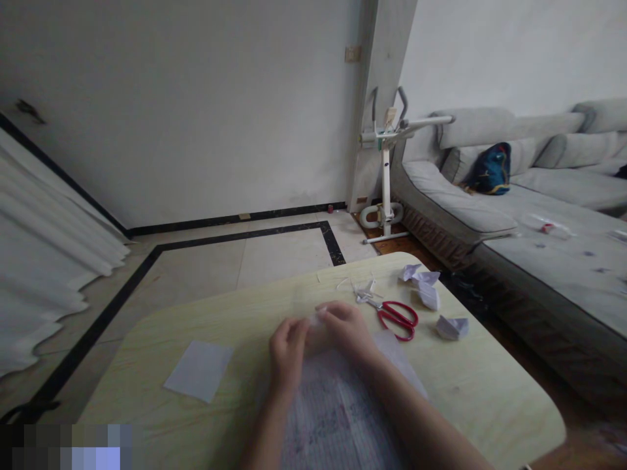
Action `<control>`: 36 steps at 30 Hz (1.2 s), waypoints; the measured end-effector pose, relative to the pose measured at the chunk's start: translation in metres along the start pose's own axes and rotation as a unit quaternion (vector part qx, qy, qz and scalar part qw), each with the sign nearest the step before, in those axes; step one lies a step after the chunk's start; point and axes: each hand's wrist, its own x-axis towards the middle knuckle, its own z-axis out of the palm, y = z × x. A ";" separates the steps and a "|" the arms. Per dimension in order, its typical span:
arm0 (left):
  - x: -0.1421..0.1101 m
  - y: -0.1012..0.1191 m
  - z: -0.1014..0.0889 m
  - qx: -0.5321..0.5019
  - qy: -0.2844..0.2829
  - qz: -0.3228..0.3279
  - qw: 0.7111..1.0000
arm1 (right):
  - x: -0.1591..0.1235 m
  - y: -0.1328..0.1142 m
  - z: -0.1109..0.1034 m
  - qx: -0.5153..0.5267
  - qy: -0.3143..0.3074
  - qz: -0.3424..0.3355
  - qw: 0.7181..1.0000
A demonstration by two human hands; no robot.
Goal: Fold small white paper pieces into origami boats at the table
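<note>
Both hands are close together over the middle of a pale wooden table [147,352]. My left hand [288,349] has its fingers closed on the left edge of a small white piece of paper [317,333]. From the other side, my right hand [349,329] pinches the same paper near its top. Beneath my forearms lies a larger lined sheet with writing [337,405]. A plain square of paper [200,371] rests flat to the left. Red-handled scissors [399,320] lie just right of my right hand, with white scraps [365,289] around their blades.
Several folded paper pieces [427,294] sit near the table's right edge, one folded paper [452,328] nearer me. Beyond stands a white exercise machine [386,176]. A grey sofa [553,261] with a blue bag [492,170] is on the right, a white curtain [44,261] on the left.
</note>
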 end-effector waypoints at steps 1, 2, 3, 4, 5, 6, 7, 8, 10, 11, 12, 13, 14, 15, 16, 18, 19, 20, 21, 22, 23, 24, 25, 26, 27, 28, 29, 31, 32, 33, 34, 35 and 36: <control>0.000 0.000 0.000 -0.010 0.002 0.000 1.000 | 0.001 0.000 0.000 0.005 0.007 0.000 1.000; 0.000 0.000 0.001 -0.018 0.001 0.000 1.000 | 0.001 0.001 0.000 0.013 0.010 0.001 1.000; 0.000 0.001 0.001 -0.023 -0.003 0.001 1.000 | 0.002 0.001 0.000 0.023 0.008 0.002 1.000; 0.000 0.001 0.002 -0.023 -0.007 0.004 1.000 | 0.002 0.001 0.000 0.034 0.003 0.003 0.999; 0.001 0.001 0.002 -0.019 -0.010 0.011 1.000 | 0.002 0.002 -0.001 0.041 -0.005 0.003 0.999; 0.001 0.001 0.002 -0.012 -0.010 0.022 1.000 | 0.002 0.002 -0.001 0.042 -0.013 0.000 0.999; 0.002 0.001 0.002 -0.005 -0.007 0.034 0.999 | 0.002 0.002 -0.001 0.040 -0.019 -0.005 0.999; 0.002 0.001 0.002 0.000 -0.004 0.044 0.999 | 0.002 0.002 -0.002 0.036 -0.023 -0.013 0.999; 0.003 0.000 0.001 0.003 -0.004 0.052 0.999 | 0.001 0.002 -0.003 0.027 -0.032 -0.028 0.999; 0.003 -0.001 0.001 0.001 -0.005 0.048 0.999 | 0.001 0.002 -0.003 0.025 -0.037 -0.032 0.998; 0.003 -0.001 0.001 -0.001 -0.007 0.040 0.999 | 0.001 0.002 -0.004 0.027 -0.041 -0.032 0.998; 0.003 -0.002 0.001 -0.003 -0.007 0.029 1.000 | 0.001 0.003 -0.004 0.029 -0.046 -0.030 0.998; 0.003 -0.002 0.001 -0.003 -0.007 0.021 1.000 | 0.001 0.003 -0.004 0.029 -0.050 -0.027 0.998; 0.004 -0.002 0.000 -0.001 -0.007 0.015 1.000 | 0.000 0.004 -0.004 0.029 -0.054 -0.024 0.998; 0.004 -0.002 0.000 0.004 -0.009 0.014 1.000 | 0.000 0.004 -0.004 0.028 -0.056 -0.022 0.998; 0.004 -0.002 0.000 0.014 -0.012 0.031 0.999 | -0.001 0.004 -0.004 0.023 -0.058 -0.029 0.998; 0.004 -0.002 0.000 0.020 -0.014 0.048 0.999 | -0.001 0.003 -0.003 0.017 -0.060 -0.034 0.997; 0.004 -0.002 0.000 0.025 -0.017 0.067 0.997 | -0.001 0.002 -0.003 0.008 -0.061 -0.040 0.997; 0.004 -0.001 -0.001 0.030 -0.021 0.086 0.996 | -0.001 0.002 -0.002 -0.005 -0.061 -0.045 0.997; 0.003 -0.002 -0.001 0.035 -0.026 0.102 0.994 | -0.001 0.001 -0.002 -0.019 -0.058 -0.048 0.997; 0.003 -0.002 0.000 0.039 -0.032 0.114 0.992 | -0.001 0.001 -0.002 -0.033 -0.053 -0.048 0.997; 0.002 -0.002 0.000 0.042 -0.035 0.120 0.991 | -0.001 0.002 -0.001 -0.044 -0.046 -0.047 0.997; 0.002 -0.002 0.000 0.044 -0.038 0.120 0.991 | 0.000 0.003 -0.001 -0.047 -0.037 -0.044 0.997; 0.001 -0.003 0.001 0.045 -0.039 0.116 0.991 | 0.000 0.004 -0.002 -0.043 -0.030 -0.042 0.998; 0.001 -0.004 0.001 0.047 -0.042 0.111 0.992 | 0.001 0.006 -0.002 -0.034 -0.025 -0.039 0.998; 0.001 -0.004 0.002 0.050 -0.045 0.106 0.992 | 0.001 0.008 -0.002 -0.024 -0.023 -0.038 0.999; 0.001 -0.005 0.002 0.052 -0.047 0.103 0.992 | 0.001 0.009 -0.002 -0.015 -0.022 -0.037 0.999; 0.001 -0.006 0.002 0.055 -0.053 0.096 0.992 | 0.001 0.010 -0.002 -0.001 -0.024 -0.031 0.999; 0.001 -0.006 0.002 0.056 -0.055 0.094 0.992 | 0.000 0.009 -0.002 0.004 -0.027 -0.027 0.999; 0.001 -0.006 0.002 0.058 -0.057 0.093 0.992 | -0.001 0.008 -0.001 0.009 -0.031 -0.024 0.999; 0.002 -0.006 0.001 0.061 -0.058 0.095 0.992 | -0.001 0.007 -0.001 0.014 -0.033 -0.023 0.999; 0.002 -0.006 0.001 0.068 -0.059 0.098 0.991 | -0.002 0.005 0.000 0.016 -0.033 -0.025 0.999; 0.002 -0.006 0.001 0.077 -0.060 0.103 0.990 | -0.002 0.004 0.000 0.013 -0.031 -0.030 0.999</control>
